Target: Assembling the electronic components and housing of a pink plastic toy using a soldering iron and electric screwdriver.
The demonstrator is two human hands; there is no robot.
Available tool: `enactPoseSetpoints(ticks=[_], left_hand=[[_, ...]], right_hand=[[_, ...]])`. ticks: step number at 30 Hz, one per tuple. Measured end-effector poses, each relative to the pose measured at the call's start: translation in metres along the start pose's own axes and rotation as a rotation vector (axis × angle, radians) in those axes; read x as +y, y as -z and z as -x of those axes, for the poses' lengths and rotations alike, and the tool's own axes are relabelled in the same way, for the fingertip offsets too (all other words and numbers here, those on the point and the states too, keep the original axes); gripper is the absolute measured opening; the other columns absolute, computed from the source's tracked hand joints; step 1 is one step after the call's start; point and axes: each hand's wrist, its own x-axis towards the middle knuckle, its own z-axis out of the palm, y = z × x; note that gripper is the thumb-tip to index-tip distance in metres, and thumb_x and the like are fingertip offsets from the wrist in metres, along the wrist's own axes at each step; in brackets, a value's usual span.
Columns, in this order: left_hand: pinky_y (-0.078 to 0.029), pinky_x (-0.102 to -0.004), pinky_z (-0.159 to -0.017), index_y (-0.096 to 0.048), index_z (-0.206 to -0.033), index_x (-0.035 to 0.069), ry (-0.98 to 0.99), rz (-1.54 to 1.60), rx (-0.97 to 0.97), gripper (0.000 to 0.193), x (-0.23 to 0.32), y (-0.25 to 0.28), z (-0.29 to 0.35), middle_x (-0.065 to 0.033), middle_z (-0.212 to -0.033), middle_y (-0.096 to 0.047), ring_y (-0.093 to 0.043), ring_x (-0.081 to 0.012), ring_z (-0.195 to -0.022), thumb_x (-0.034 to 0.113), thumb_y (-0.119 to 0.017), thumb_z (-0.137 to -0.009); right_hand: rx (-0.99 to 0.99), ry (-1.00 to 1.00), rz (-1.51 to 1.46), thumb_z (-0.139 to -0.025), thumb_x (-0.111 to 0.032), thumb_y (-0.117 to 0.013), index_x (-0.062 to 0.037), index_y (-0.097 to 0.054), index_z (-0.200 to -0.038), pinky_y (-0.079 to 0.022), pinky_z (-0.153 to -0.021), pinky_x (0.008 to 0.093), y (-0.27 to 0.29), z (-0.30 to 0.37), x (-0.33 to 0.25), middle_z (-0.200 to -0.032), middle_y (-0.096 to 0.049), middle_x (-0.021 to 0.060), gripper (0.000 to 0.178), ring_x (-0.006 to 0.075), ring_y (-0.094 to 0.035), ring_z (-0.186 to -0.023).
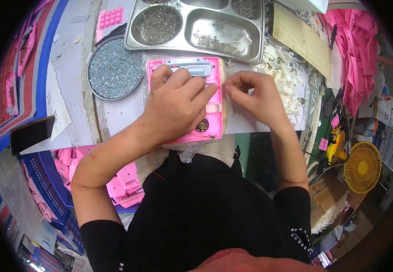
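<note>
A pink plastic housing (pixel 213 119) is lying flat on the desk (pixel 124 113) directly in front of the person, open side up, on a clear-wrapped layer (pixel 224 102). Its long axis is running roughly from the person toward the far side of the desk, the near end leaning slightly to the right. A grey bar (pixel 197 70) is lying crosswise at its far end, and a round dark part with a gold-coloured centre (pixel 202 125) is sitting near its close end. The left hand (pixel 174 106) is resting over the housing, back upward, its fingers curling around the bar's area and one fingertip touching the pink surface near the right edge; its grip is partly hiding itself, so how far it is open cannot be told. The right hand (pixel 264 96) is hovering just beside that edge, its thumb and forefinger tips nearly meeting; whether that grip is pinching something small cannot be told. Beyond the housing, a steel tray (pixel 180 48) is holding small metal parts; a round dish (pixel 89 77) of screws is standing to the left, and white plastic pieces (pixel 287 75) are lying heaped to the right.
</note>
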Motion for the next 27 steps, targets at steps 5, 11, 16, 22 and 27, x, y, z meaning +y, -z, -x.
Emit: enactPoseSetpoints(ticks=[5,11,16,22,27], left_hand=[[-0.032,-0.0456,-0.093,-0.075,-0.120,0.015,-0.025,-0.030,-0.027,0.041,0.001,0.002,0.000,0.0032,-0.095,-0.062,-0.056,-0.0170,-0.089,0.018,-0.072,-0.079],[-0.034,-0.0411,-0.091,-0.074,-0.119,0.006,-0.164,-0.188,-0.040,0.041,0.005,0.000,0.000,0.0021,-0.089,-0.055,-0.053,-0.0163,-0.085,0.016,-0.070,-0.080],[-0.034,-0.0404,-0.090,-0.074,-0.117,0.005,-0.143,-0.128,-0.070,0.039,0.002,0.001,-0.001,0.0012,-0.089,-0.058,-0.054,-0.0166,-0.084,0.015,-0.069,-0.080],[-0.033,-0.0428,-0.091,-0.075,-0.112,0.011,0.008,0.022,0.027,0.037,-0.005,0.014,0.015,0.0025,-0.096,-0.065,-0.060,-0.0180,-0.089,0.014,-0.074,-0.075],[-0.032,-0.0428,-0.091,-0.075,-0.109,0.013,0.026,0.012,0.058,0.035,-0.005,0.012,0.023,0.0034,-0.093,-0.065,-0.060,-0.0179,-0.088,0.015,-0.075,-0.074]], right_hand=[[0.207,0.100,-0.005,-0.084,-0.015,-0.077,-0.0040,-0.076,-0.093,-0.051,-0.061,0.0326,-0.026,0.017,0.005,-0.079,-0.069,0.0097,0.015,0.0191,-0.063,-0.065],[0.351,0.434,0.380,-0.082,-0.009,-0.076,-0.0054,-0.070,-0.085,-0.050,-0.063,0.0386,-0.036,0.019,-0.011,-0.076,-0.064,0.0087,0.008,0.0281,-0.060,-0.072],[0.384,0.536,0.542,-0.081,-0.007,-0.077,-0.0057,-0.069,-0.087,-0.050,-0.062,0.0397,-0.038,0.020,-0.013,-0.078,-0.063,0.0066,0.010,0.0275,-0.060,-0.072],[0.380,0.570,0.369,-0.079,-0.002,-0.079,-0.0032,-0.076,-0.106,-0.052,-0.065,0.0371,-0.035,0.018,0.001,-0.090,-0.071,0.0102,0.027,0.0270,-0.065,-0.076],[0.364,0.613,0.480,-0.079,-0.007,-0.079,-0.0045,-0.075,-0.106,-0.051,-0.061,0.0352,-0.040,0.022,-0.004,-0.091,-0.068,0.0060,0.027,0.0239,-0.062,-0.074]])
